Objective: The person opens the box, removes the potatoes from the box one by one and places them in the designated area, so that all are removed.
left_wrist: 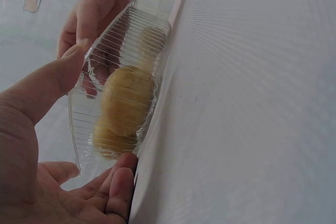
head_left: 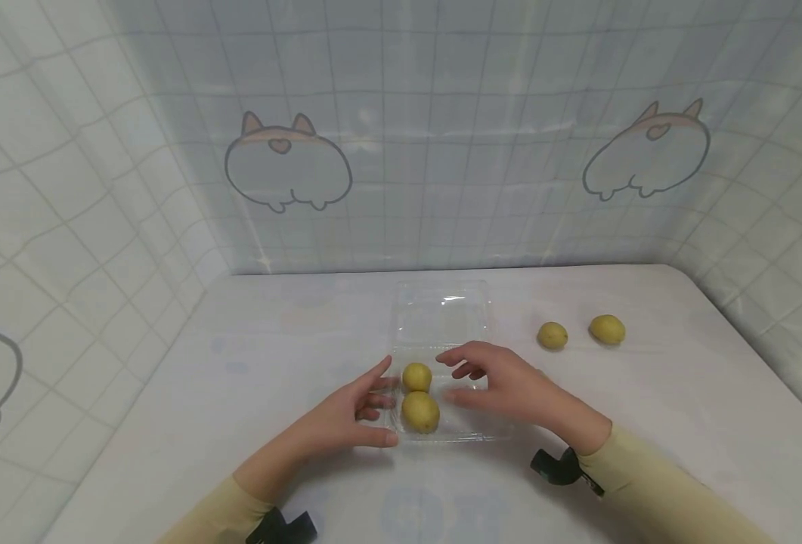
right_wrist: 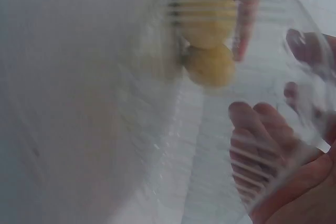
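Observation:
A clear plastic clamshell box (head_left: 465, 432) lies on the table with its lid (head_left: 441, 313) folded back toward the wall. Two lemons (head_left: 420, 412) sit one behind the other along the left side inside it. My left hand (head_left: 351, 415) spans the box's left end with thumb and fingers spread; in the left wrist view the thumb tip (left_wrist: 76, 59) is right at the rim. Over the right half of the box, my right hand (head_left: 509, 384) hovers with loosely bent fingers and nothing in its grasp. Ribbed plastic (right_wrist: 252, 166) partly covers its fingers in the right wrist view.
Farther back to the right on the white tabletop (head_left: 292, 325) lie a smaller lemon (head_left: 552, 335) and a larger lemon (head_left: 608, 329). A checked curtain (head_left: 455, 189) with cartoon animal prints rises behind the table and along both sides.

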`<state>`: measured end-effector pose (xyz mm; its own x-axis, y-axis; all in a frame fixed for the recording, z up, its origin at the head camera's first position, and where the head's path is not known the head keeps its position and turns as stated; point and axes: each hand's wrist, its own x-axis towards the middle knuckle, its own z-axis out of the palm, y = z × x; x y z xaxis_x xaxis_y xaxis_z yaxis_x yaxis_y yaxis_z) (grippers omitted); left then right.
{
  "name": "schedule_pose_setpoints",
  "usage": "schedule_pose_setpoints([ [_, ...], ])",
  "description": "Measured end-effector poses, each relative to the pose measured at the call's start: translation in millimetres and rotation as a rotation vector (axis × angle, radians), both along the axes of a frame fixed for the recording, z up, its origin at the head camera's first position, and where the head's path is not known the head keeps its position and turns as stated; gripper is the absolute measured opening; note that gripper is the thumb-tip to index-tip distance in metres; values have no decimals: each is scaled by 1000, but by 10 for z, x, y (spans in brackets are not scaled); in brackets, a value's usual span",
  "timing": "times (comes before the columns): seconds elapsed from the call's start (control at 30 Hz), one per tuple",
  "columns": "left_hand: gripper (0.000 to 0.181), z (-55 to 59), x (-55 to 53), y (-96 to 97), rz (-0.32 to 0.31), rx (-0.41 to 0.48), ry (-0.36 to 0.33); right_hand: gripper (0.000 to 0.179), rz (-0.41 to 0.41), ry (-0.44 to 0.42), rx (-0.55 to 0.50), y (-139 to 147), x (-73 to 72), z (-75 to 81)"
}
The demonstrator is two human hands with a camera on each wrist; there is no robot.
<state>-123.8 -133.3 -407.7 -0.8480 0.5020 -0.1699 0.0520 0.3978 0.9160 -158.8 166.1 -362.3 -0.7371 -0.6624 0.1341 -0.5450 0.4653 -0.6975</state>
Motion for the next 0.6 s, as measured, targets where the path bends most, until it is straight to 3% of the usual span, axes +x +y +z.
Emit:
schedule_pose_setpoints([
  [0.6,105,-20,-5,-8,1,-5,9,47,26,24,60,-145,1,-93],
])
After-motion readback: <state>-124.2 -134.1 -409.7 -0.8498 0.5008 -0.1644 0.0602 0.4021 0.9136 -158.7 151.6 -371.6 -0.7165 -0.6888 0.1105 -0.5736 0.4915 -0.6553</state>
